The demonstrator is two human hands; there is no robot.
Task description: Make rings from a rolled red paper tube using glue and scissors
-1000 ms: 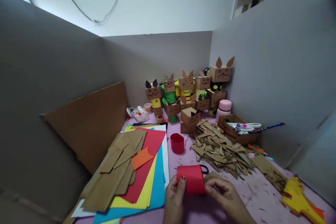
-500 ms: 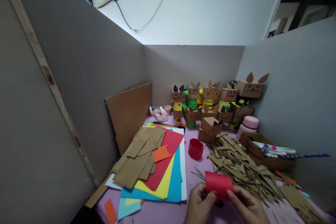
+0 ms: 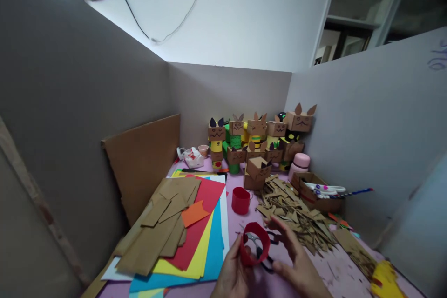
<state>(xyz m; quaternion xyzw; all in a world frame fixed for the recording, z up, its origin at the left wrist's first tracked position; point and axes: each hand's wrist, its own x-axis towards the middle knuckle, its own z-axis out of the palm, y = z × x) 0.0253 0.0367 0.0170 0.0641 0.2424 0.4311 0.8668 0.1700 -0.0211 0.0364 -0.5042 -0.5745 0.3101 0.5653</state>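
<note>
A red paper ring (image 3: 256,244) is held upright in my left hand (image 3: 233,270), its opening facing me. To the right of it, my right hand (image 3: 296,260) has its fingers spread, with nothing between them. Scissors (image 3: 258,247) with dark handles lie on the table behind the ring and are partly seen through it. Farther back stands a second red paper ring (image 3: 240,200). Colored sheets, among them a red one (image 3: 206,195) and a blue one (image 3: 214,247), lie at the left under brown cardboard pieces (image 3: 171,233).
Cardboard scraps (image 3: 296,214) are heaped at the right, beside a cardboard box (image 3: 314,198) holding pens. Cardboard animal figures (image 3: 257,174) and a pink bottle (image 3: 300,165) stand at the back. A cardboard sheet (image 3: 146,163) leans on the left partition. Something yellow (image 3: 386,279) lies front right.
The red ring has turned so its opening faces me. My right hand has let go of it and opened to the right. The view has swung right.
</note>
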